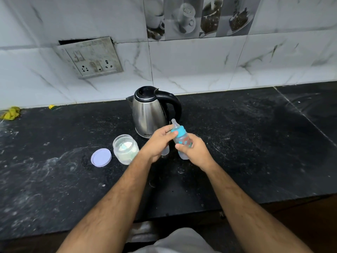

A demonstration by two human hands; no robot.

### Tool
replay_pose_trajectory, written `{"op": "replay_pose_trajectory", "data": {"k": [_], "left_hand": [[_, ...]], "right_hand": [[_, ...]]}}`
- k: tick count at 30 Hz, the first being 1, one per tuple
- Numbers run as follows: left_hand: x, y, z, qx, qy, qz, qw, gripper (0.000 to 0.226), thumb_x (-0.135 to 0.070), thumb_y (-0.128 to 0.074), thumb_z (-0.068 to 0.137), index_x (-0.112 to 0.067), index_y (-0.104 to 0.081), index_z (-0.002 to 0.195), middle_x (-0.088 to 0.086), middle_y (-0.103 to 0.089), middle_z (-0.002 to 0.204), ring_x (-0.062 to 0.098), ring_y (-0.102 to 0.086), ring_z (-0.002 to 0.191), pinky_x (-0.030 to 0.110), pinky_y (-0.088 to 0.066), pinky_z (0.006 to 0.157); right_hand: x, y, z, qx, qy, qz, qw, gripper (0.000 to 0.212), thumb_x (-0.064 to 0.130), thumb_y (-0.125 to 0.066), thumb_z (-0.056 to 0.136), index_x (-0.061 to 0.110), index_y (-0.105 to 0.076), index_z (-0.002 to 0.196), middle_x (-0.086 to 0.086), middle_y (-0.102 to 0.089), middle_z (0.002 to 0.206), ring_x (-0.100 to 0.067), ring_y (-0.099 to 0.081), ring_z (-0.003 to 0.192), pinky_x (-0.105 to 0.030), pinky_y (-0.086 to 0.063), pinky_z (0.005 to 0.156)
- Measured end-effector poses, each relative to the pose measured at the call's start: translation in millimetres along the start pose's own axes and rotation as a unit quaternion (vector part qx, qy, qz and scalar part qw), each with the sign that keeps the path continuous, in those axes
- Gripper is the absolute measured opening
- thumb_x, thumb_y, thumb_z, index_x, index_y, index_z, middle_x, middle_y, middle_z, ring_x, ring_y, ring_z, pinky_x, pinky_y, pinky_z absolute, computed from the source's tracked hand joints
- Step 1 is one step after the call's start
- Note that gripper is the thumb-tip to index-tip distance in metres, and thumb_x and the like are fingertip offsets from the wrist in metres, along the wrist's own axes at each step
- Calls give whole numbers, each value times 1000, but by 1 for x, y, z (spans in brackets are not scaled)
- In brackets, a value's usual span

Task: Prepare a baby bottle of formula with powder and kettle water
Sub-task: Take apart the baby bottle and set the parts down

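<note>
Counter: we see a black stone countertop (pixel 255 143), dusted with pale marks, running along a white marble-look tiled wall (pixel 182 64).
Socket plate: a grimy switch-and-socket panel (pixel 91 57) hangs on the wall, upper left.
Kettle: a steel kettle (pixel 149 114) with black lid and handle stands at the back of the counter, just behind our hands.
Jar: an open clear jar (pixel 125 149) of white powder, with a scoop inside, sits left of our hands.
Lid: the jar's lilac lid (pixel 101 157) lies flat just left of the jar.
Bottle: the baby bottle (pixel 181 141) is held tilted above the counter, teat up, blue collar on.
Right hand: our right hand (pixel 193 152) wraps around the bottle's body.
Left hand: our left hand (pixel 158 141) pinches the blue collar with thumb and fingertips.
Scraps: yellow scraps (pixel 11 113) lie at the far left by the wall.
</note>
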State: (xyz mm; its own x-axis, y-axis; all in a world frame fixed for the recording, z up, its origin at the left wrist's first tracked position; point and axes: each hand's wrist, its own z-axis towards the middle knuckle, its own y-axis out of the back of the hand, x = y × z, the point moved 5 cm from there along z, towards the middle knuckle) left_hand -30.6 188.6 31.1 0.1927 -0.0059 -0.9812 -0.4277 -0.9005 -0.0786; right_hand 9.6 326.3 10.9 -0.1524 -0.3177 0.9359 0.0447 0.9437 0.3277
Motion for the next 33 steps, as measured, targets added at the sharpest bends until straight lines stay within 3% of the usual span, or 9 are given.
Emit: {"op": "replay_pose_trajectory", "data": {"k": [3, 6, 11, 14, 18, 21, 25, 29, 33], "left_hand": [[0, 8, -2, 69, 13, -6, 998, 31, -17, -59, 96, -14, -64, 126, 5, -70, 118, 21, -61, 112, 39, -41, 105], [-7, 6, -5, 89, 16, -18, 996, 28, -6, -54, 98, -18, -63, 121, -10, -73, 114, 10, -66, 108, 28, -50, 100], [-4, 4, -5, -25, -26, -9, 999, 27, -8, -72, 87, -10, -68, 113, 5, -77, 103, 18, -72, 96, 31, -56, 90], [-2, -3, -7, -123, -35, -24, 992, 28, -9, -81, 79, -9, -66, 103, 5, -76, 91, 12, -73, 79, 26, -56, 71], [-6, -12, -7, -123, -22, 11, 992, 39, -17, -80, 81, -12, -62, 116, 2, -67, 106, 7, -70, 80, 15, -53, 64], [-3, -15, -5, -61, -3, 14, 998, 55, -21, -71, 90, -12, -49, 139, -3, -59, 126, -2, -67, 95, 14, -53, 74], [7, -10, -6, 1, 38, -56, 998, 53, -24, -62, 95, -13, -43, 144, -1, -58, 139, 18, -57, 124, 37, -43, 106], [8, -2, -10, -27, 34, -23, 999, 57, -9, -56, 99, -12, -34, 151, 0, -65, 131, 1, -62, 112, 20, -44, 94], [4, 3, -8, -46, 0, -3, 999, 47, -7, -70, 89, -7, -56, 134, 10, -72, 117, 18, -69, 108, 35, -50, 103]], "right_hand": [[1, -4, -5, 97, 1, 100, 990, 27, 16, -71, 90, 12, -65, 116, 3, -73, 101, -9, -69, 93, -26, -54, 83], [4, -8, -11, 157, 1, 159, 975, 22, 12, -67, 93, 10, -66, 115, 6, -73, 95, -7, -68, 90, -23, -54, 79], [0, -7, -7, 40, 28, 90, 995, 29, 12, -74, 87, 9, -66, 114, -3, -73, 102, -11, -69, 91, -26, -55, 81], [-8, -11, -6, -18, 23, 26, 999, 37, 23, -78, 82, 16, -66, 116, 2, -72, 105, -13, -69, 96, -35, -57, 87], [-8, -15, -9, -13, 28, 7, 999, 42, 22, -77, 84, 15, -63, 123, 5, -70, 109, -9, -67, 100, -33, -56, 91], [-8, -14, -9, 4, 29, 3, 1000, 43, 26, -78, 82, 18, -63, 122, 6, -71, 110, -10, -67, 102, -37, -56, 93], [-12, -7, -9, -7, 18, 41, 999, 42, 32, -78, 77, 19, -66, 115, 1, -73, 105, -17, -70, 98, -46, -56, 92], [-14, -1, -5, 3, 14, 42, 999, 46, 33, -78, 78, 18, -64, 119, 1, -72, 107, -16, -70, 99, -47, -56, 93], [-11, -3, -9, 16, 27, 46, 998, 45, 36, -78, 77, 20, -65, 118, 1, -72, 106, -16, -70, 99, -44, -57, 92]]}}
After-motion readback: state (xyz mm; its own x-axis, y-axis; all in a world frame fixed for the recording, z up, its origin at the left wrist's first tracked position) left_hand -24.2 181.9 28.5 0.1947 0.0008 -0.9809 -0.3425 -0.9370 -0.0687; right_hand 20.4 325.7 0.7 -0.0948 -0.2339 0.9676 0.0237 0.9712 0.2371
